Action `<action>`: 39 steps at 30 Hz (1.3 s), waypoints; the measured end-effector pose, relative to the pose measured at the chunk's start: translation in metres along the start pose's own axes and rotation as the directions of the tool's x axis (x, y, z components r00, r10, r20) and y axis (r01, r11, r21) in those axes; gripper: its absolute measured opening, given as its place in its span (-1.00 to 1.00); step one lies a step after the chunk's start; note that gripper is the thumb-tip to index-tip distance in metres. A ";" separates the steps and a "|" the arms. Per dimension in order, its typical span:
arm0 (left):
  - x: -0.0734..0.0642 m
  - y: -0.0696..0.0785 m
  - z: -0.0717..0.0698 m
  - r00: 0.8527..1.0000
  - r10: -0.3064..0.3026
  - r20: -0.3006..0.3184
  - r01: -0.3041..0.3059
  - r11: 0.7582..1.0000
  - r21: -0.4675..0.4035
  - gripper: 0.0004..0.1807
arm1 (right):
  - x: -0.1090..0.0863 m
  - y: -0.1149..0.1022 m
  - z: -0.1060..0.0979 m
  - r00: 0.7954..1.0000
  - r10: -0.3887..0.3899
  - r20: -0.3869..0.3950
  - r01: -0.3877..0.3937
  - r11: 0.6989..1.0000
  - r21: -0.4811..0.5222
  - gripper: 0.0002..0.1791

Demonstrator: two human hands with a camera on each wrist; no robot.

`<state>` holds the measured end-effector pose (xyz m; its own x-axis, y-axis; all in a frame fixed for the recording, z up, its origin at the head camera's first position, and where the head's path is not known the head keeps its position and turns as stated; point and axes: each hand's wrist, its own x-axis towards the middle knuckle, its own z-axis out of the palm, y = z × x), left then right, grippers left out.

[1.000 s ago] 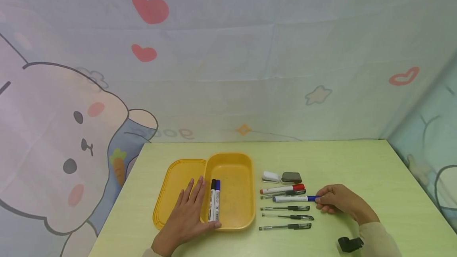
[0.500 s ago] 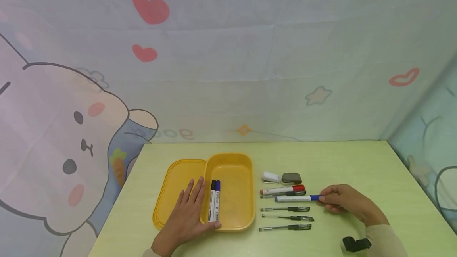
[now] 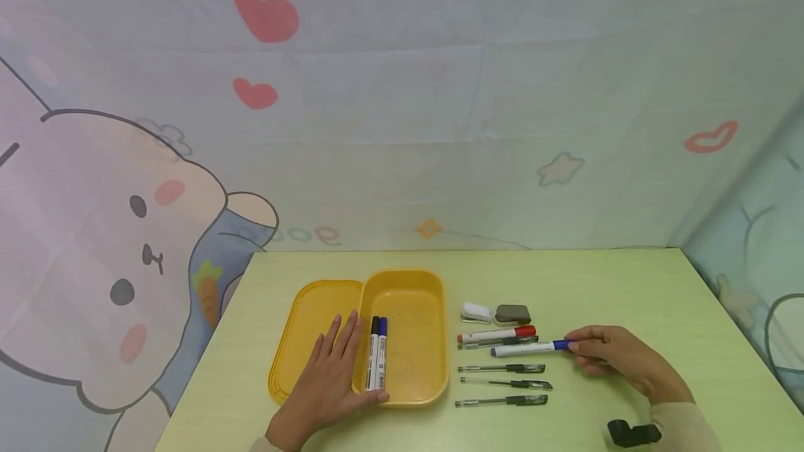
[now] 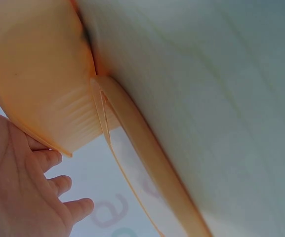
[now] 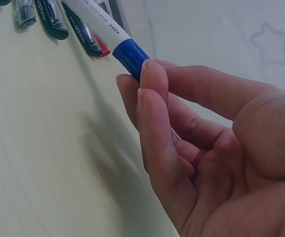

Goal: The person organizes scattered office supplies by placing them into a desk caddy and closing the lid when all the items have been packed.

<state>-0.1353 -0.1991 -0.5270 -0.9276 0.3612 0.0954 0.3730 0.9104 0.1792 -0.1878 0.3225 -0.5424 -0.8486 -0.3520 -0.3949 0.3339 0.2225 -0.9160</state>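
Observation:
My right hand [image 3: 628, 361] pinches the blue cap of a white marker [image 3: 526, 349] between thumb and fingertips; the right wrist view shows that marker [image 5: 100, 22] slanting up out of the fingers. On the left, my left hand [image 3: 329, 375] rests with straight, spread fingers on the near left rim of a yellow box [image 3: 416, 340]. In the left wrist view the fingers touch the box's wall [image 4: 43, 89]. Inside the box, a black-capped marker [image 3: 373, 354] and a purple-capped marker [image 3: 382, 358] lie side by side along the left wall.
Left of the box lies its yellow lid [image 3: 314, 319]. A red marker [image 3: 496, 335], several black gel pens [image 3: 502, 368], a white clip-like piece [image 3: 476, 312] and a dark grey one [image 3: 513, 313] lie to its right. A black object [image 3: 633, 432] is by the right wrist.
My right hand has moved slightly right, drawing the blue-capped marker with it and tilting it, cap end up, away from the row. The left hand has stayed in place.

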 end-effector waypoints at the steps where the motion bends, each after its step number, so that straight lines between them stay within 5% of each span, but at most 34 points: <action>1: 0.000 0.000 0.000 1.000 0.001 -0.002 -0.001 1.000 0.000 0.35 | 0.000 0.001 -0.001 1.000 -0.002 0.002 0.002 1.000 0.005 -0.53; 39: 0.000 -0.001 0.000 1.000 0.006 -0.004 -0.006 1.000 0.005 0.36 | -0.012 -0.002 -0.010 0.996 -0.083 -0.024 0.084 0.995 0.055 -0.63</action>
<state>-0.1355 -0.1997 -0.5274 -0.9253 0.3656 0.1006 0.3782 0.9094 0.1733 -0.1828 0.3356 -0.5347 -0.8831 -0.3473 -0.3155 0.2833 0.1415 -0.9485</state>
